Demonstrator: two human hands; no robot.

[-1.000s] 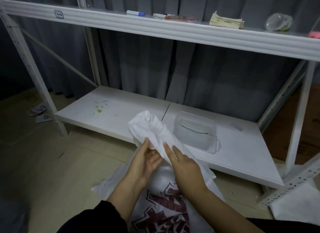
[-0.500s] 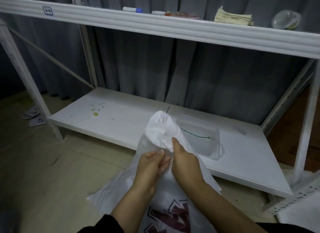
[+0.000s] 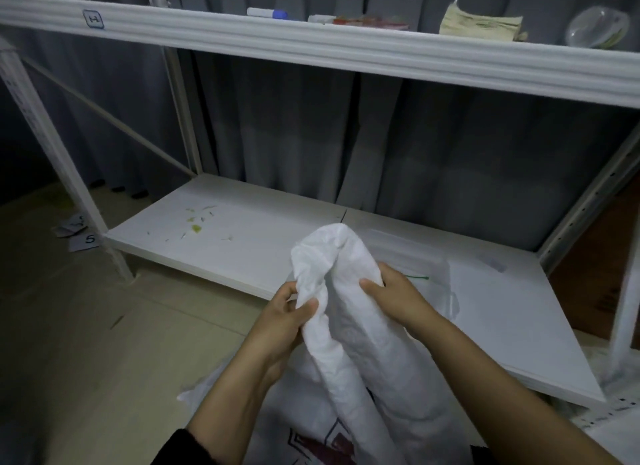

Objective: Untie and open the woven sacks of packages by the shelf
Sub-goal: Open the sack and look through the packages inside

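Note:
A white woven sack (image 3: 363,357) with dark red print stands on the floor in front of the shelf, its gathered neck raised toward me. My left hand (image 3: 282,321) pinches the left fold of the neck between thumb and fingers. My right hand (image 3: 398,296) grips the right fold from the side. The two folds are pulled slightly apart at the top. No tie or string shows on the neck, and the sack's contents are hidden.
A white metal shelf (image 3: 242,236) runs across the view, its low board just behind the sack. A clear plastic box (image 3: 429,274) with a green strand sits on that board. Markers (image 3: 266,13), a paper wad and a clear lid lie on the upper shelf. Numbered paper slips (image 3: 83,238) lie on the floor at left.
Both hands have shifted from touching the sack's neck side by side to gripping its two folds and drawing them apart. The neck stands more upright.

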